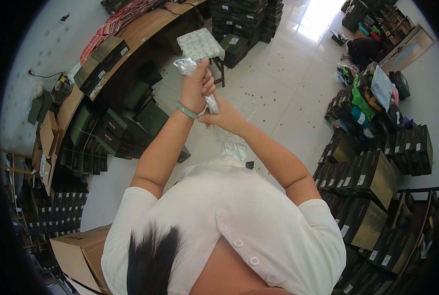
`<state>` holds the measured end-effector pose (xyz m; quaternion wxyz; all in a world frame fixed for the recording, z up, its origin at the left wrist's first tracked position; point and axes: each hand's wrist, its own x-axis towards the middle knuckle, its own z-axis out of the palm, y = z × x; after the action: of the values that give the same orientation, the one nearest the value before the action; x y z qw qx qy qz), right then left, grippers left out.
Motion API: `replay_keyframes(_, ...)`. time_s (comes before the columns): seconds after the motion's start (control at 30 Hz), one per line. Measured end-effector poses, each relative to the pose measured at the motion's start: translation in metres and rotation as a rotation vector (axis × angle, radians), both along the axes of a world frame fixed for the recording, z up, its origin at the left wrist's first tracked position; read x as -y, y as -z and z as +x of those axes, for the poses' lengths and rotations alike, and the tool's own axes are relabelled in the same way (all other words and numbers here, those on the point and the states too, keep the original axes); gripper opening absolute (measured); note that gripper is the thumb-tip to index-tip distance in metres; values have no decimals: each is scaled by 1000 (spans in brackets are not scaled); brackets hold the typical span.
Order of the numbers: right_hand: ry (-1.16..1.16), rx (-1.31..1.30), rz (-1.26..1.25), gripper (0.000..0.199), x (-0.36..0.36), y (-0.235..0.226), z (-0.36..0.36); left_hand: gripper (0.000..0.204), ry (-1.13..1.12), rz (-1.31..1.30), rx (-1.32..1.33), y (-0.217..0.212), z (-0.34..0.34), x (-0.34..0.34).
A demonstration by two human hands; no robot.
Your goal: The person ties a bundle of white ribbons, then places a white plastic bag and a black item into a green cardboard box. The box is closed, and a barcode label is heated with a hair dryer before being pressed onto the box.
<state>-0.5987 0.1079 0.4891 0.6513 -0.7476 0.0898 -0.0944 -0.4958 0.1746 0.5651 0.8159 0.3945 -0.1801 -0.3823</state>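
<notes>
Both arms are stretched out in front of me over the white floor. My left hand (198, 86), with a green bangle on its wrist, is closed around the twisted neck of a clear plastic bag (232, 142), and the crumpled top of the bag sticks out above the fist. My right hand (221, 117) sits just below and to the right, pinching the same twisted neck. The see-through body of the bag hangs down toward my chest. What is inside the bag cannot be made out.
A small stool with a patterned cushion (200, 43) stands ahead. A long wooden counter (141, 29) with dark boxes runs on the left. Stacks of dark green boxes (372, 172) fill the right, a brown carton (79, 248) sits lower left.
</notes>
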Motion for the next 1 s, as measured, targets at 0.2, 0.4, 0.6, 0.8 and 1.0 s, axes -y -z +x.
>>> replay_keyframes(0.2, -19, -250, -256, 34, 18, -30, -33, 35, -105, -149, -346, 35, 13, -18)
replay_keyframes(0.4, -14, -437, -787, 36, 46, -49, -50, 54, -563, 287, 44, 68, 24, -32)
replay_keyframes(0.6, -328, -452, -902, 40, 57, -56, -38, 103, -142, 321, 1839, 21, -23, -33)
replay_keyframes(0.8, -541, -573, -754, 42, 77, -93, -43, 64, 442, 474, 1001, 62, -49, -10)
replay_keyframes(1.0, -328, -490, -248, 39, 103, -85, -83, 37, 472, 597, 926, 74, -40, -10)
